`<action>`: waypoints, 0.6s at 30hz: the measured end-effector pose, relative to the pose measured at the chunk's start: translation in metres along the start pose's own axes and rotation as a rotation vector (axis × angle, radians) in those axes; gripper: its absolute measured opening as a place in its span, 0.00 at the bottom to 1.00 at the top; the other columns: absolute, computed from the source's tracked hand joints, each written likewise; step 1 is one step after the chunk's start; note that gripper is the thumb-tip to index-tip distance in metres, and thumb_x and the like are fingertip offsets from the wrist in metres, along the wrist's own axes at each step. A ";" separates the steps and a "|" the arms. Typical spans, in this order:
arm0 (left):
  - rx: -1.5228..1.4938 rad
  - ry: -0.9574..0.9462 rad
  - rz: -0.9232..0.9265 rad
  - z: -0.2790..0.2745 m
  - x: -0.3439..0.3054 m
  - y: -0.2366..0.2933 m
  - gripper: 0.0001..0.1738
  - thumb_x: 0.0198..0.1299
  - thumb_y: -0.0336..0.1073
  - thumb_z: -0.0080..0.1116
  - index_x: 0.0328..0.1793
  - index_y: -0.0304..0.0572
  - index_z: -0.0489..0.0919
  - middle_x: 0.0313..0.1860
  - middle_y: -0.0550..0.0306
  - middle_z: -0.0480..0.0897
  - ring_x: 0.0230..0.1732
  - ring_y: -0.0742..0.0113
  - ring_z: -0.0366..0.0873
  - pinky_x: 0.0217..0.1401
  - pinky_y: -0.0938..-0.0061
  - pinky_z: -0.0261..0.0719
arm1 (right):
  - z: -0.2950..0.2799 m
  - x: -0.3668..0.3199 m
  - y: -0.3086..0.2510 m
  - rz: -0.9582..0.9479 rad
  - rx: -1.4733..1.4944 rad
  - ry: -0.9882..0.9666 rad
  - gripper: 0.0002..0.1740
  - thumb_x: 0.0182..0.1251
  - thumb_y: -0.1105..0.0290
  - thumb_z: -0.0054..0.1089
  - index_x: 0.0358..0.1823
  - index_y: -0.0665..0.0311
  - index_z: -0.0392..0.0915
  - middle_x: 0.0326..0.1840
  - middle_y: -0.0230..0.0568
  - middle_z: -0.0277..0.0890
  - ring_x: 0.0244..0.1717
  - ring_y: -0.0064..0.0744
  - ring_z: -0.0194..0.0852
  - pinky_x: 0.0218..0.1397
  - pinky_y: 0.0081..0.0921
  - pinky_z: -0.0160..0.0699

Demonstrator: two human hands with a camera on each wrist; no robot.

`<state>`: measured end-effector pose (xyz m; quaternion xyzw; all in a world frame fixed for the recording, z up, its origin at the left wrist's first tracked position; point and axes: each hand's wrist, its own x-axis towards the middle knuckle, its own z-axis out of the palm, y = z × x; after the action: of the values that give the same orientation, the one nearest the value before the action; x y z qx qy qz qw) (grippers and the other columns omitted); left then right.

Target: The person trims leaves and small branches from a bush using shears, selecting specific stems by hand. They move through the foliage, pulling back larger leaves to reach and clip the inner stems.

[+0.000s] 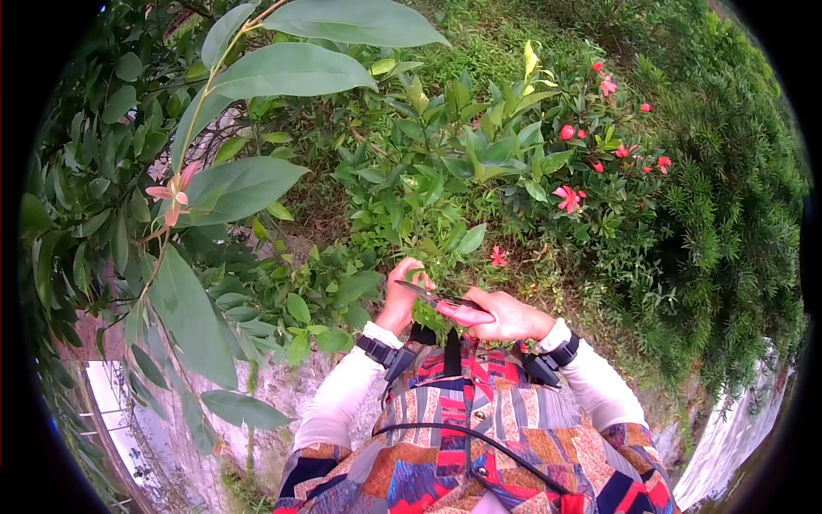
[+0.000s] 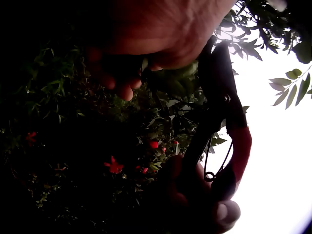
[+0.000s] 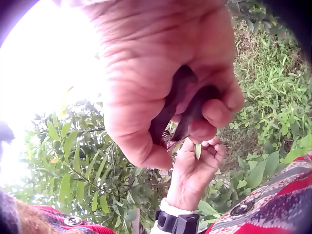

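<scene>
Shears (image 1: 461,313): in right hand (image 1: 511,317), fingers wrapped round them. Left of shears: left hand (image 1: 400,297), fingers curled on leaf (image 3: 198,151).

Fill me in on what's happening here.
A person in a patchwork top stands among leafy shrubs. The right hand grips red-handled shears, their blades pointing towards the left hand, whose curled fingers hold a small green leaf. Red flowers bloom ahead, to the right. Whether the blades are cutting anything can't be made out.
</scene>
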<state>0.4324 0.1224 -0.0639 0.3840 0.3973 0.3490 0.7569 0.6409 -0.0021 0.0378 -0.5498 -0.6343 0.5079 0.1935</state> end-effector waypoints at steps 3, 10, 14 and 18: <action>0.215 0.074 0.025 -0.002 0.012 -0.004 0.08 0.74 0.29 0.44 0.40 0.42 0.73 0.27 0.59 0.77 0.31 0.66 0.80 0.38 0.71 0.78 | -0.004 0.002 0.010 -0.053 0.106 0.032 0.30 0.59 0.53 0.63 0.57 0.66 0.71 0.40 0.48 0.82 0.40 0.47 0.84 0.47 0.38 0.80; 0.180 -0.012 -0.037 -0.008 0.007 -0.005 0.09 0.74 0.33 0.45 0.39 0.41 0.73 0.26 0.58 0.77 0.31 0.65 0.81 0.37 0.71 0.76 | -0.034 -0.004 -0.013 -0.028 0.863 0.051 0.51 0.66 0.48 0.53 0.86 0.55 0.42 0.41 0.31 0.68 0.29 0.19 0.62 0.34 0.17 0.62; 0.222 -0.023 -0.032 -0.012 0.012 -0.014 0.09 0.74 0.33 0.45 0.39 0.41 0.73 0.27 0.57 0.78 0.31 0.65 0.82 0.37 0.71 0.76 | -0.036 0.011 -0.006 0.006 0.761 -0.111 0.40 0.70 0.48 0.54 0.79 0.59 0.59 0.31 0.26 0.68 0.24 0.16 0.60 0.29 0.16 0.59; 0.328 -0.018 -0.024 -0.011 0.015 -0.021 0.09 0.74 0.33 0.46 0.40 0.40 0.74 0.27 0.57 0.79 0.31 0.65 0.83 0.37 0.71 0.76 | -0.016 0.035 0.009 0.229 1.021 -0.116 0.24 0.70 0.44 0.57 0.48 0.58 0.75 0.32 0.26 0.73 0.23 0.19 0.67 0.25 0.18 0.61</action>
<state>0.4347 0.1284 -0.0916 0.5009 0.4467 0.2669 0.6917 0.6469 0.0347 0.0251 -0.4223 -0.2517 0.7997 0.3448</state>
